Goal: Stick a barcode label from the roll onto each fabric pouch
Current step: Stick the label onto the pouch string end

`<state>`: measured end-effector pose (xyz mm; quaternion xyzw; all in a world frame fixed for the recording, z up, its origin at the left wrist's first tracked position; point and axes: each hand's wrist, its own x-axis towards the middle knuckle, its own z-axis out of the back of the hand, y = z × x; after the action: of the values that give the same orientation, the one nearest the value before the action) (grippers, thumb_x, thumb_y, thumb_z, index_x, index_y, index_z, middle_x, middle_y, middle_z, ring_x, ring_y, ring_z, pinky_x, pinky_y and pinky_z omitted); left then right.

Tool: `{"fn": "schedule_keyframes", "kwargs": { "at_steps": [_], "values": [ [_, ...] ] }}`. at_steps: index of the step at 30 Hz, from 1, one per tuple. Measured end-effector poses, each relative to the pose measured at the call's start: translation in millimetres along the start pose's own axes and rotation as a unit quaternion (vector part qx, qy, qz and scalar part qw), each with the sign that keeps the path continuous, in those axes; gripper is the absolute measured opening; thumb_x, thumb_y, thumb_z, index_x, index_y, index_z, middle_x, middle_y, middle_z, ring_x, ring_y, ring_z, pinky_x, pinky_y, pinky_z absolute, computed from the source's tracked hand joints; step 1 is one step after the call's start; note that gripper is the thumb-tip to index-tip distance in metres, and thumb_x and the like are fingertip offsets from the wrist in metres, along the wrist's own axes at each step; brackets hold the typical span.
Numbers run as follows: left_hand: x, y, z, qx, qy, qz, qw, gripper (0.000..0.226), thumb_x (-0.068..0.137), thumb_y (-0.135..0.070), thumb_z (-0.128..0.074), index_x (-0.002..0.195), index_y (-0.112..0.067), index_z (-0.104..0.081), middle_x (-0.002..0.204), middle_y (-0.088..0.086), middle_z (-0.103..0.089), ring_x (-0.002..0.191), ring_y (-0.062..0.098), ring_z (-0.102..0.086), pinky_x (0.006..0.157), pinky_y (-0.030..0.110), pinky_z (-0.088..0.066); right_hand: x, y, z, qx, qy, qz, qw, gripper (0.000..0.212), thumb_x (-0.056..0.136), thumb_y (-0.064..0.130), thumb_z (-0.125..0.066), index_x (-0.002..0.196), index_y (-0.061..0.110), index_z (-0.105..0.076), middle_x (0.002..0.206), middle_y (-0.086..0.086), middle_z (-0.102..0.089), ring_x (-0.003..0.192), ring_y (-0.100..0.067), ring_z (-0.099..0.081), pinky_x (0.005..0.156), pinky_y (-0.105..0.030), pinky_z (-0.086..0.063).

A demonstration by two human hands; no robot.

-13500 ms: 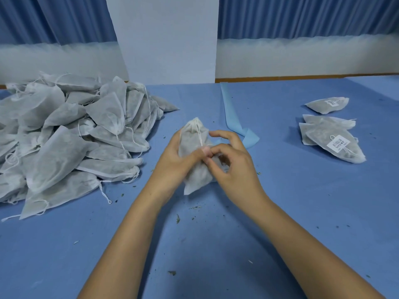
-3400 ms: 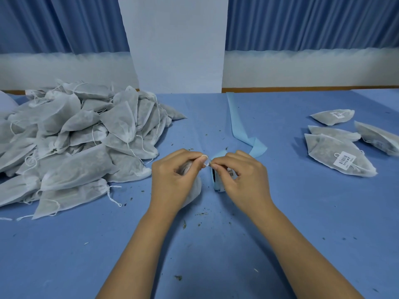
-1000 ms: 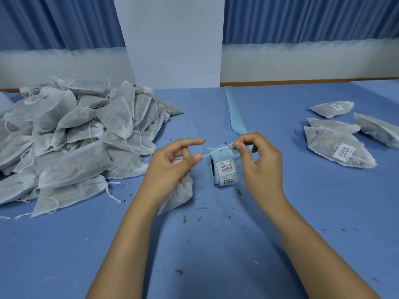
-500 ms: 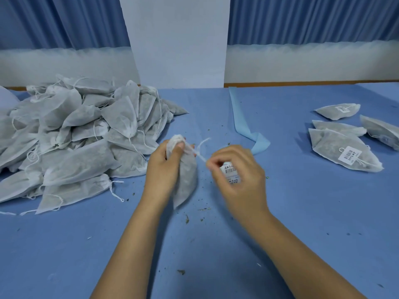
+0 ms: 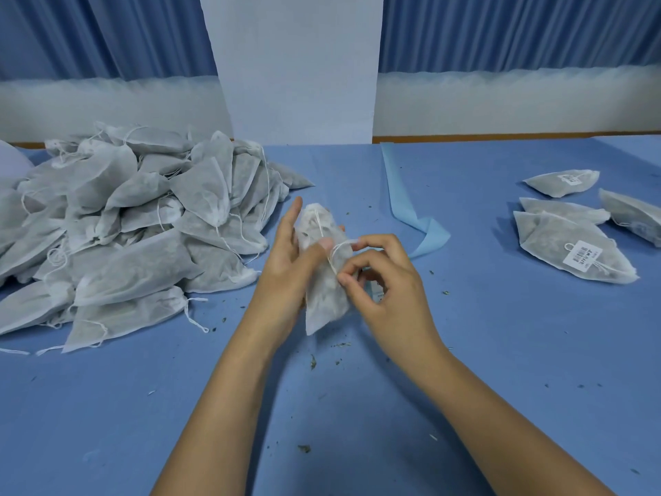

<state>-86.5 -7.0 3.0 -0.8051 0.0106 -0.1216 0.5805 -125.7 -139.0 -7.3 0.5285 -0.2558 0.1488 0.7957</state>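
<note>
Left hand [image 5: 286, 270] grips one fabric pouch [image 5: 323, 295] upright just above the table, with the thumb laid across its face and the fingers behind. Right hand [image 5: 391, 298] pinches the pouch's white drawstring [image 5: 334, 257] between thumb and curled forefinger. Neither hand carries a label, and the pouch face shows none. The label roll cannot be made out and may sit behind the right hand. Only a blue backing strip [image 5: 411, 218] is seen, trailing across the table towards the wall.

Progress, as judged, is early. Four pouches lie set apart at the right. The nearest pouch [image 5: 558, 245] bears a barcode label [image 5: 581, 257], and the far pouch [image 5: 547, 182] also shows one. The other two show no label on their visible faces, so their status cannot be confirmed. A large heap of unlabelled pouches [image 5: 136, 227] remains at the left, and the held pouch awaits its label.

The surface is a blue cloth-covered table [image 5: 357, 424], littered with dark flecks of dried plant matter [image 5: 313, 361]. Behind it stands a white pillar [image 5: 297, 66], flanked by pleated blue curtains [image 5: 518, 30] above a pale wall band.
</note>
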Motion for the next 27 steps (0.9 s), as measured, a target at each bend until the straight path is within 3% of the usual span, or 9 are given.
{"fn": "schedule_keyframes", "kwargs": {
  "at_steps": [3,6,8,10,12,14,17,21,27],
  "values": [
    [-0.7,4.2,0.2,0.148,-0.014,-0.081,0.986,0.078,0.090,0.004,-0.060,0.150,-0.031,-0.025,0.137,-0.017,-0.045,0.121,-0.009,-0.050,0.098,0.017,-0.045,3.0,2.8,4.2,0.029,0.033,-0.014,0.999,0.010,0.079,-0.004,-0.071,0.080,0.005,-0.068,0.110,-0.004,-0.052,0.075,-0.009,-0.056,0.078,-0.017,-0.046],
    [2.0,0.9,6.2,0.203,-0.131,-0.215,0.946,0.066,0.084,0.013,-0.061,0.123,-0.034,-0.036,0.140,-0.008,-0.037,0.135,0.001,-0.037,0.109,0.021,-0.036,13.7,2.1,25.5,0.061,0.063,-0.033,0.996,0.025,0.074,-0.003,-0.077,0.086,0.014,-0.063,0.118,-0.002,-0.055,0.095,-0.006,-0.059,0.086,-0.021,-0.047],
    [3.7,0.7,11.4,0.274,-0.186,-0.284,0.900,0.055,0.081,0.008,-0.066,0.100,-0.037,-0.042,0.141,-0.001,-0.036,0.135,0.003,-0.036,0.109,0.024,-0.035,23.7,-7.5,48.6,0.021,0.031,-0.123,0.992,0.032,0.073,0.005,-0.079,0.087,0.022,-0.056,0.113,0.005,-0.057,0.093,-0.005,-0.057,0.078,-0.016,-0.044],
    [5.1,4.7,12.8,0.335,-0.192,-0.335,0.859,0.038,0.079,0.007,-0.068,0.082,-0.029,-0.054,0.139,0.001,-0.038,0.127,-0.006,-0.040,0.099,0.019,-0.038,26.9,-19.8,69.3,-0.046,0.071,-0.262,0.961,0.034,0.074,0.015,-0.080,0.095,0.023,-0.055,0.105,0.007,-0.058,0.088,-0.007,-0.056,0.073,-0.019,-0.044],
    [7.9,13.3,9.7,0.372,-0.145,-0.364,0.842,0.028,0.077,0.012,-0.068,0.070,-0.014,-0.063,0.138,-0.001,-0.041,0.128,-0.006,-0.040,0.100,0.013,-0.035,25.3,-30.7,75.8,-0.043,0.168,-0.335,0.926,0.040,0.074,0.011,-0.079,0.106,0.016,-0.057,0.108,0.000,-0.063,0.097,-0.014,-0.061,0.084,-0.024,-0.048],
    [11.2,22.1,2.9,0.409,-0.070,-0.363,0.835,0.024,0.077,0.015,-0.067,0.072,-0.008,-0.071,0.141,0.003,-0.047,0.130,0.004,-0.044,0.102,0.015,-0.036,22.6,-33.0,68.6,-0.013,0.221,-0.321,0.921,0.040,0.076,0.001,-0.076,0.112,0.008,-0.058,0.108,-0.005,-0.068,0.096,-0.014,-0.064,0.082,-0.018,-0.050],
    [13.3,30.8,-8.1,0.453,0.037,-0.355,0.817,0.016,0.082,0.010,-0.068,0.082,-0.004,-0.076,0.142,0.017,-0.050,0.128,0.021,-0.052,0.102,0.025,-0.044,21.9,-31.8,54.1,0.006,0.182,-0.288,0.940,0.030,0.078,-0.006,-0.071,0.106,0.000,-0.064,0.092,-0.005,-0.068,0.071,0.000,-0.062,0.066,-0.007,-0.046],
    [12.7,31.4,-5.2,0.464,0.125,-0.323,0.815,0.011,0.085,-0.001,-0.070,0.094,-0.003,-0.076,0.145,0.012,-0.048,0.130,0.023,-0.052,0.101,0.037,-0.048,21.1,-34.0,48.2,0.058,0.135,-0.305,0.941,0.020,0.079,-0.005,-0.071,0.098,-0.001,-0.064,0.085,-0.009,-0.066,0.071,-0.010,-0.061,0.067,-0.010,-0.047],
    [12.5,27.1,-0.5,0.479,0.131,-0.246,0.832,0.033,0.076,-0.009,-0.082,0.108,-0.005,-0.074,0.147,0.004,-0.046,0.132,0.017,-0.049,0.107,0.036,-0.043,19.3,-37.1,42.6,0.087,0.096,-0.315,0.940,0.012,0.082,0.008,-0.072,0.082,0.016,-0.064,0.078,0.001,-0.065,0.071,-0.005,-0.061,0.073,-0.014,-0.046]
  ]
}}
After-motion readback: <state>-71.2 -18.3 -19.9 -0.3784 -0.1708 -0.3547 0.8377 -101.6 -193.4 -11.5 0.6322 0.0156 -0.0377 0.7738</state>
